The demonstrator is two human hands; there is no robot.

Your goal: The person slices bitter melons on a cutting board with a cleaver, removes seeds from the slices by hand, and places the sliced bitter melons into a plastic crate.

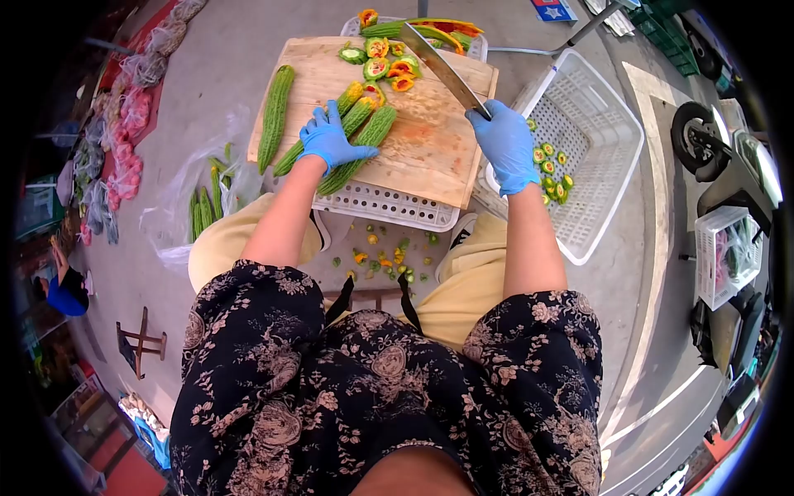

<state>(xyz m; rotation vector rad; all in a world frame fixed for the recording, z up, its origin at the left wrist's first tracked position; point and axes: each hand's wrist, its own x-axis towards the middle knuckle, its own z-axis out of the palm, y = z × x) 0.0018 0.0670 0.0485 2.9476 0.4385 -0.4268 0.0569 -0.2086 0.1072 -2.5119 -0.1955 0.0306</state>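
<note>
Gourds [356, 121], three side by side, lie slantwise on the board [434, 183], under and just beside the left grip [333, 139]; at least two show orange-yellow far ends. The left grip is spread wide, fingers pointing away from the wearer and thumb across the rightmost gourd, closed round nothing; laid flat, it presumably stops the rounded bodies from rolling. The right grip [503, 147] is wrapped tightly about the handle of the knife [443, 69], with the blade angled far and leftward, apart from the three; whether it touches the wood cannot be told. A lone gourd [275, 120] lies near the board's left edge, apart from both grips. Pieces [377, 68] lie beyond the three, near the blade. The board rests over a crate [389, 207], probably to raise the surface to working height. At right, the basket [610, 161] holds slices [548, 167], apparently placed within the knife arm's reach.
</note>
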